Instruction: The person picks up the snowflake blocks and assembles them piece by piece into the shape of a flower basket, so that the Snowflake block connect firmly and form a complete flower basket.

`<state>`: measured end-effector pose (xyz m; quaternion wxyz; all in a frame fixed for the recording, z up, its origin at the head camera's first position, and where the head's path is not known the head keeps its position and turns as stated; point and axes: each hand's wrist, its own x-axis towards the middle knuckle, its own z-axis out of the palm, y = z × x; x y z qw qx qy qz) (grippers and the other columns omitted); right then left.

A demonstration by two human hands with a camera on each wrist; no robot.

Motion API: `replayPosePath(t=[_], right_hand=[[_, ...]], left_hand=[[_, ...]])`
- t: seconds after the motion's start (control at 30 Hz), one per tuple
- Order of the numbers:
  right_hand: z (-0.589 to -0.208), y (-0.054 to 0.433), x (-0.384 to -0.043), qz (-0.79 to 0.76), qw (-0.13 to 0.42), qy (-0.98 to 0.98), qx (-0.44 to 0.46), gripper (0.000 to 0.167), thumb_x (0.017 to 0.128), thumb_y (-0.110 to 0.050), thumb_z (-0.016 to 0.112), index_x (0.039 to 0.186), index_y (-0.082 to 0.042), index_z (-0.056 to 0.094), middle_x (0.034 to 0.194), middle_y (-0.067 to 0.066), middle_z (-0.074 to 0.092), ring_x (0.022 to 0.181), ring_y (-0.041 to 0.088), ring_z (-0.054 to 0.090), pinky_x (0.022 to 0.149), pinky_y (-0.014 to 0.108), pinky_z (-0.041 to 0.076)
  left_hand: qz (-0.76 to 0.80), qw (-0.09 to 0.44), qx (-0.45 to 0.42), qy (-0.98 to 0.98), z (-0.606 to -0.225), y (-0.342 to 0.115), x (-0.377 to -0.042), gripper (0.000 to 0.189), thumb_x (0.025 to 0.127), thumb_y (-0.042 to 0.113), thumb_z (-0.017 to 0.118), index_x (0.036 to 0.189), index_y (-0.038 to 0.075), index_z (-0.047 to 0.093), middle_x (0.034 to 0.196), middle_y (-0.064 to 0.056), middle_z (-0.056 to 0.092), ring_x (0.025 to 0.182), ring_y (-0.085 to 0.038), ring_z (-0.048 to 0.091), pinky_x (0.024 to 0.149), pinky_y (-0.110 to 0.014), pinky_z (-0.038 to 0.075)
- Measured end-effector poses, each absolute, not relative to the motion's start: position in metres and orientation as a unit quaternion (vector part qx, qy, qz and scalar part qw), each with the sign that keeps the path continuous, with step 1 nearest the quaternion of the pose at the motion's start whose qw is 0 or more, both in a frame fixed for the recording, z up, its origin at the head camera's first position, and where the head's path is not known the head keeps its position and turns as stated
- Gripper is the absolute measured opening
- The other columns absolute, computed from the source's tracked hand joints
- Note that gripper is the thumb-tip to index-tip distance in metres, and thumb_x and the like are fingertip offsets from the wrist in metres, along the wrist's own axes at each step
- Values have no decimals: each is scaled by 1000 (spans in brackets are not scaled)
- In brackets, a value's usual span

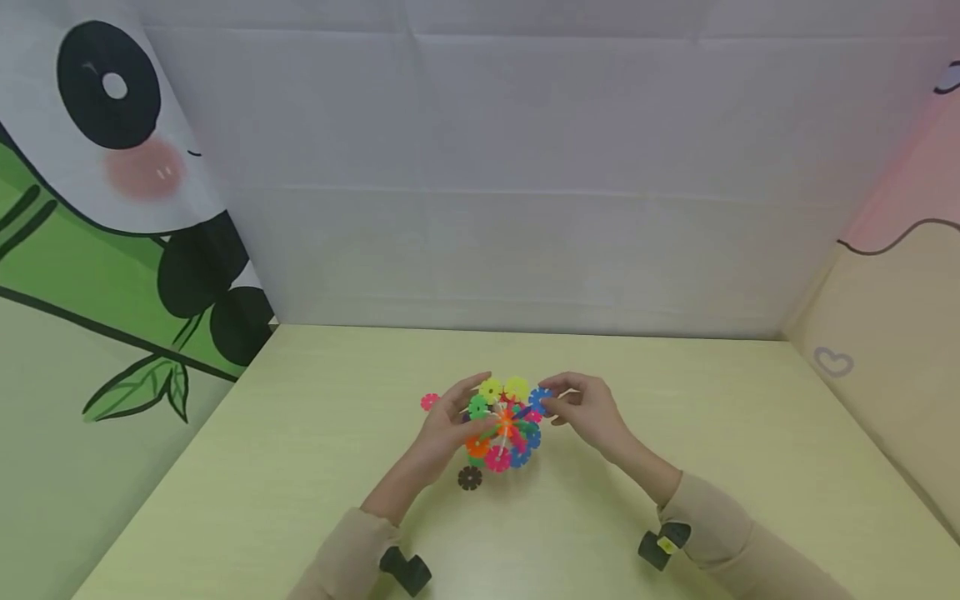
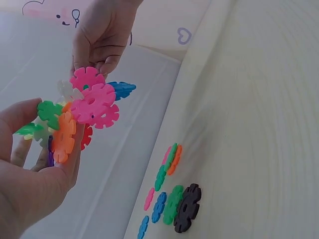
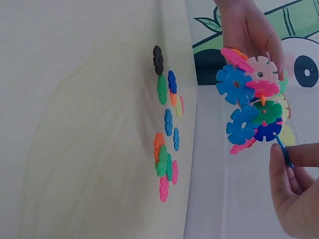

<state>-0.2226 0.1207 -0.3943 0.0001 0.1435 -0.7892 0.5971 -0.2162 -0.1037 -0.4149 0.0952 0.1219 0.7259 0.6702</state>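
Observation:
A ball-like cluster of interlocking plastic flower discs [image 1: 498, 458] in many colours is held up over the table. My left hand [image 1: 442, 427] grips it from the left side, thumb towards me and fingers behind. In the left wrist view, the thumb and fingers curl around its green and orange discs [image 2: 63, 138]. My right hand [image 1: 596, 414] pinches a blue disc [image 3: 284, 150] between thumb and fingers at the cluster's right. Seen edge-on in the right wrist view, that disc meets the rim of a dark blue disc [image 3: 267, 131]; whether their slots interlock I cannot tell.
Several loose discs lie on the table [image 1: 660, 400] below and behind the cluster, among them a black disc [image 1: 469, 477] and a pink disc [image 1: 430, 402]. A pale wall sheet [image 1: 525, 250] rises behind the table, with printed panels on both sides.

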Motion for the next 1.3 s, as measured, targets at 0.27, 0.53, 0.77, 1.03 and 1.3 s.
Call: replayPosePath(t=[0.27, 0.53, 0.77, 1.03, 1.3], right_hand=[[-395, 121, -224, 591, -10, -790, 165, 22, 83, 0, 62, 103, 8, 62, 84, 16, 62, 72, 27, 65, 63, 30, 55], [-395, 113, -220, 573, 73, -792, 196, 20, 81, 2, 64, 101, 6, 65, 84, 15, 63, 69, 29, 65, 60, 25, 55], [-395, 110, -218, 577, 92, -783, 214, 21, 80, 5, 63, 100, 9, 64, 86, 18, 64, 68, 28, 66, 60, 27, 55], [-391, 114, -218, 549, 55, -800, 237, 18, 81, 3, 63, 98, 8, 65, 89, 19, 67, 69, 26, 66, 59, 25, 54], [-392, 112, -215, 542, 75, -813, 202, 17, 80, 1, 65, 96, 4, 68, 87, 15, 68, 64, 14, 65, 58, 23, 53]], left_hand=[[678, 96, 128, 718, -414, -101, -215, 63, 82, 21, 67, 137, 23, 38, 145, -8, 28, 132, -33, 26, 98, -48, 37], [669, 87, 131, 726, -416, -102, -217, 69, 78, 17, 72, 137, 23, 38, 148, -3, 23, 137, -31, 11, 105, -58, 15], [651, 90, 147, 739, -416, -103, -217, 73, 75, 22, 75, 137, 27, 37, 149, -2, 21, 137, -30, 11, 105, -57, 18], [658, 75, 157, 732, -416, -100, -213, 70, 74, 13, 75, 135, 19, 41, 142, -5, 35, 132, -28, 26, 102, -47, 33], [691, 62, 142, 706, -415, -93, -208, 62, 74, 7, 74, 129, 16, 48, 129, -7, 48, 115, -26, 46, 86, -32, 49]])
